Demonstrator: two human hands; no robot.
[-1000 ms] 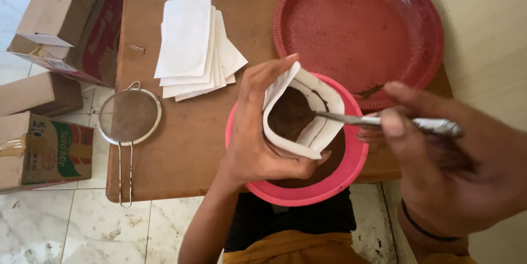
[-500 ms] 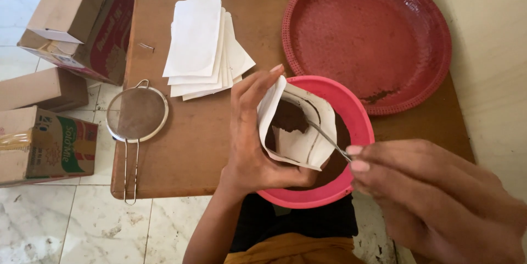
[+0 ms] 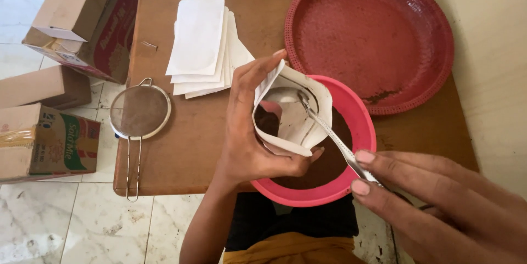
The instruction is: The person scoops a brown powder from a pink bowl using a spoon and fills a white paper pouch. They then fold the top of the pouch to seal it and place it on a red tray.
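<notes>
The brown wooden tabletop (image 3: pixel 181 149) is filling the centre of the frame, and the large round red tray (image 3: pixel 369 39) is lying flat at its upper right, with a little dark powder near its lower rim. Cardboard boxes (image 3: pixel 82 20) are sitting on the tiled floor along the left edge of the frame. The pink bowl (image 3: pixel 365 132), holding dark brown powder, is resting at the tabletop's near edge, lower centre, its rim touching the tray's. The stack of white paper pouches (image 3: pixel 200 44) is lying flat at upper centre. The left hand (image 3: pixel 247 132) is clamping an open white paper pouch (image 3: pixel 293 127) over the bowl, thumb beneath and fingers along its left side. The right hand (image 3: pixel 439 203), lower right, is pinching the handle of a metal spoon (image 3: pixel 329 132) whose tip is reaching into the pouch mouth. A wire strainer (image 3: pixel 140 113) is overhanging the tabletop's left edge.
</notes>
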